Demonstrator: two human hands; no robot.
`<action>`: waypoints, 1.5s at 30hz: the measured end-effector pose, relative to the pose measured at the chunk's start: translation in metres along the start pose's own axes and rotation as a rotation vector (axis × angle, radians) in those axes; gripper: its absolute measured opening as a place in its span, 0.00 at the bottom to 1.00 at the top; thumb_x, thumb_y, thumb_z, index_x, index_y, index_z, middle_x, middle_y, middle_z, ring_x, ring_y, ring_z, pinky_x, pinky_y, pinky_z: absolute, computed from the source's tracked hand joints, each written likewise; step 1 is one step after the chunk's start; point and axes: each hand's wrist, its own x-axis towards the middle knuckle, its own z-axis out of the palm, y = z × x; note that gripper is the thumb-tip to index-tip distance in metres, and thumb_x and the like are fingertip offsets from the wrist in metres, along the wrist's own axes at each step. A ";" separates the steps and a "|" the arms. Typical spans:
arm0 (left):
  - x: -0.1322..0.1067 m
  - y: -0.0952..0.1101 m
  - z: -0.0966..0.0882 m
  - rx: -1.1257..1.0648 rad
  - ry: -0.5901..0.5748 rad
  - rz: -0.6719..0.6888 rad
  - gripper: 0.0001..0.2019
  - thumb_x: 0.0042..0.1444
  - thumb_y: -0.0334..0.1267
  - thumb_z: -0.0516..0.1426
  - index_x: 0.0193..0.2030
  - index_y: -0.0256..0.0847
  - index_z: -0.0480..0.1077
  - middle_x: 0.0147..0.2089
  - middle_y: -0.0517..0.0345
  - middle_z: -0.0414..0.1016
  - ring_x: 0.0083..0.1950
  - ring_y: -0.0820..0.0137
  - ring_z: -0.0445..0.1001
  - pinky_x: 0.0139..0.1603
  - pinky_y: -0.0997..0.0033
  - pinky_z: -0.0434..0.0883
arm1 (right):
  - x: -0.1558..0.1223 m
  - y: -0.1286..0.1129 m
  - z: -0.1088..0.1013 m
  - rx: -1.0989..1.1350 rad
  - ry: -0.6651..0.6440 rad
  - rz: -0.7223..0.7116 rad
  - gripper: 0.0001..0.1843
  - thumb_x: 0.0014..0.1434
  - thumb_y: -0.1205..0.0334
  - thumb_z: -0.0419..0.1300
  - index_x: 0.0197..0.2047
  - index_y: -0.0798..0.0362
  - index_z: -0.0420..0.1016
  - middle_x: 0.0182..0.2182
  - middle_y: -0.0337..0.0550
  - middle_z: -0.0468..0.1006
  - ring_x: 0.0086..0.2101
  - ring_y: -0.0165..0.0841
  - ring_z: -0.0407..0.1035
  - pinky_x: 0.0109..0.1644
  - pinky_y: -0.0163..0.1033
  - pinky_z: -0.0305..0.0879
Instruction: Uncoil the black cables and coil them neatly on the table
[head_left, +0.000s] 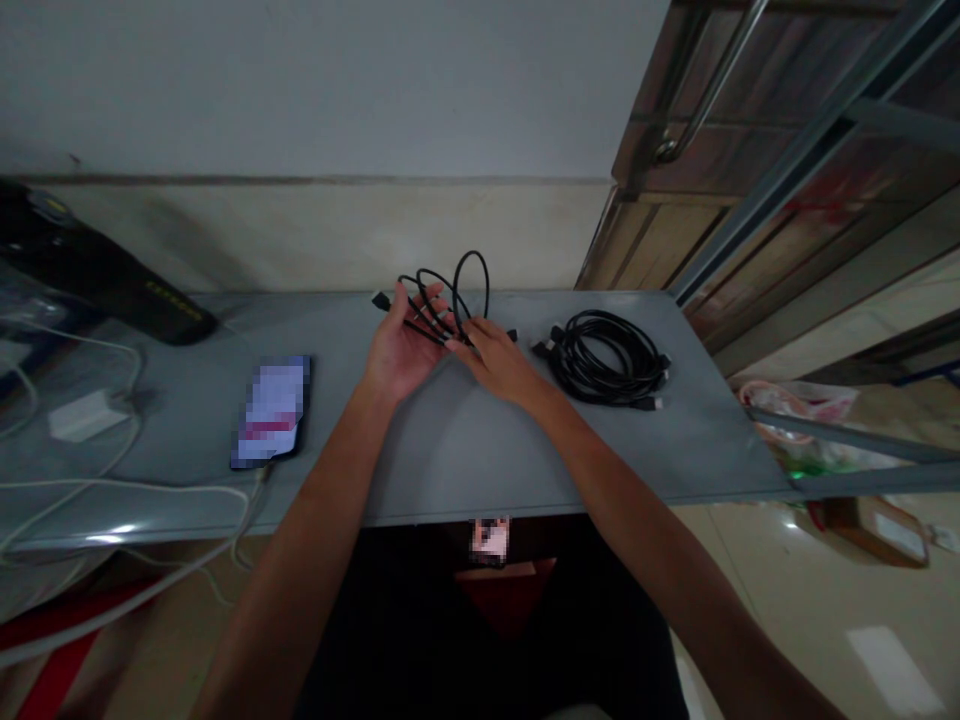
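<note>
A thin black cable (486,285) is looped loosely between my two hands, just above the grey table. My left hand (401,350), palm turned up, has its fingers curled round the loops, and one black plug (381,300) sticks out past the thumb. From the right, my right hand (495,358) pinches the same cable, with a dark plug end (512,335) showing beyond its knuckles. Close by on the right lies a bundle of coiled black cables (611,360), several plugs pointing outward from it.
A phone (271,410) with a white cord lies on the table (465,460) to the left. Behind it are a white adapter (88,415) and a dark cylinder (112,265) leaning in. A wall backs the table; a metal frame (780,170) stands at right.
</note>
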 end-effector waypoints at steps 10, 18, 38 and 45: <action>-0.006 -0.001 0.010 0.031 -0.043 -0.041 0.22 0.83 0.52 0.54 0.52 0.38 0.82 0.35 0.57 0.83 0.34 0.68 0.82 0.34 0.67 0.81 | -0.002 -0.001 -0.001 -0.124 -0.056 -0.001 0.19 0.78 0.47 0.67 0.59 0.53 0.79 0.55 0.54 0.81 0.60 0.48 0.77 0.70 0.56 0.73; 0.000 -0.003 0.000 0.106 -0.032 -0.017 0.19 0.82 0.47 0.55 0.51 0.36 0.84 0.35 0.57 0.84 0.36 0.69 0.82 0.38 0.69 0.81 | -0.001 -0.006 -0.003 -0.207 -0.059 -0.020 0.10 0.81 0.58 0.62 0.56 0.55 0.81 0.55 0.56 0.81 0.59 0.47 0.76 0.70 0.55 0.74; -0.012 0.006 0.003 -0.004 -0.057 -0.149 0.19 0.82 0.50 0.56 0.68 0.41 0.77 0.22 0.68 0.68 0.19 0.75 0.69 0.26 0.74 0.75 | -0.005 -0.020 -0.009 -0.179 -0.156 0.030 0.27 0.81 0.36 0.58 0.46 0.46 0.90 0.34 0.46 0.87 0.37 0.42 0.83 0.49 0.46 0.74; 0.000 0.009 -0.002 0.058 -0.001 -0.198 0.14 0.82 0.40 0.57 0.58 0.34 0.81 0.17 0.74 0.56 0.13 0.80 0.55 0.21 0.78 0.67 | -0.001 -0.006 -0.015 -0.243 -0.001 -0.012 0.10 0.75 0.57 0.68 0.39 0.49 0.84 0.40 0.47 0.87 0.48 0.44 0.81 0.70 0.54 0.66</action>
